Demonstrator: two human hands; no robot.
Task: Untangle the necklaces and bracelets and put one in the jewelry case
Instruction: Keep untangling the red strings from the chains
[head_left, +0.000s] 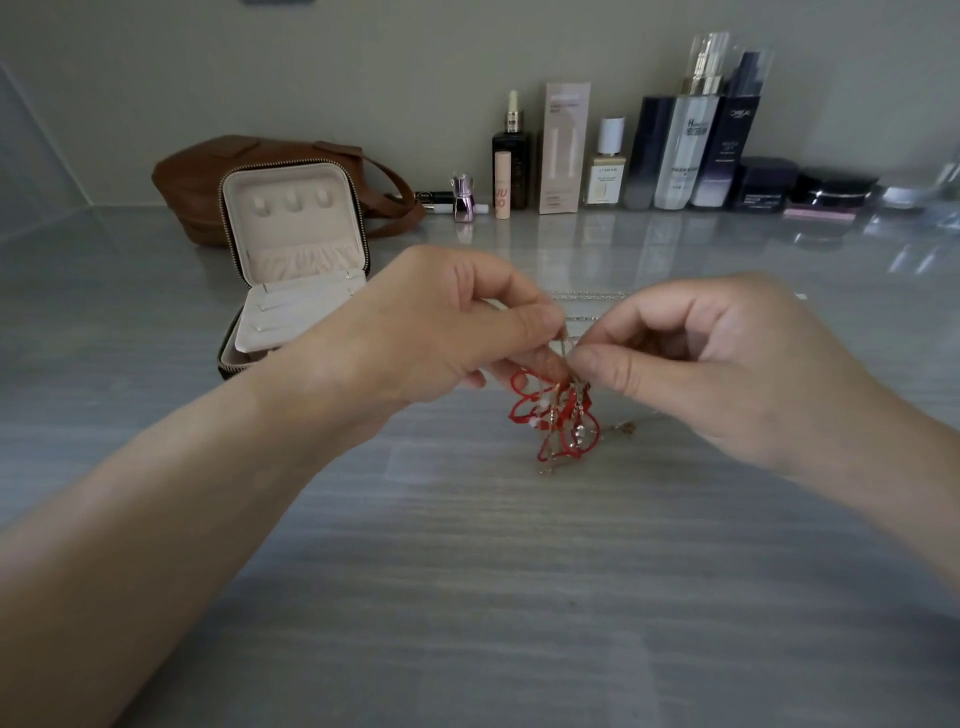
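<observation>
One tangle (558, 415) of red cord bracelets and thin gold chains, hanging mid-frame just above the counter (467, 597); lowest loops near the surface, contact hard to tell. Pinched at the top from both sides. Left grip (441, 327): thumb and forefinger closed on a strand at the upper left of the tangle, other fingers curled beneath. Right grip (727, 358): thumb and fingertips nipped onto a fine chain at the upper right, remaining fingers folded loosely.

By the look of it, untangling under way and not finished: red loops and chains wound together in a single clump. Possibly freed already: thin chains (592, 297) laid out straight on the counter just behind the hands. Also a small pendant piece (628, 428) lying beside the clump below the right grip; whether joined to it, cannot tell. Nothing seen in the jewelry case (296, 249), standing open to the left with lid upright, lower tray partly hidden by the left forearm. Left to do: separating the clump, then laying one piece in the case.

Wide stretch of counter on the near side as room for spreading strands. Brown bag (197, 176) directly behind the case. Row of bottles and jars (675, 156) along the back wall, well apart from the hands. Short leftward path to the case; some risk of dangling loops catching on its zipper edge.
</observation>
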